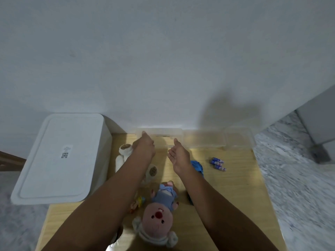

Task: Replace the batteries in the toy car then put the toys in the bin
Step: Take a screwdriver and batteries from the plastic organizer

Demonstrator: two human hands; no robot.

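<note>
Early in the task, by the look of it: both hands stretched toward the far edge of the table (241, 187), nothing yet picked up. Left hand (146, 144) reaching over the far left part of the table, back of the hand up, fingers extended toward the clear bin (159, 132) against the wall; grip empty, fingers fairly straight. Right hand (178, 154) beside it, palm turned inward, fingers spread and relaxed, also holding nothing. Probably reaching for the clear bin, or simply getting started.

Toy car (197, 167): blue, lying near the middle of the table, just right of the right wrist and partly hidden by the forearm. Batteries (218, 163) toward the far right part of the table, well apart from the hands. Whether old batteries are already out of the car cannot be told.

Next move, as a judgement: right hand back to the blue car, car turned over to find the battery door, then a small pinch for each battery, since they roll easily.

Count:
- Three batteries, blue and white, side by side.
- One blue toy car.
- One pink plush doll (159, 218) in a blue top at the near edge.
- One white plush toy (123, 154) near the far left edge, partly under the left arm.
- One small colourful toy (137, 203) beside the doll, too blurred to name.
- Clear containers along the far edge, seemingly three, outlines faint.
- One white lidded box (59, 158) off the left edge.
</note>
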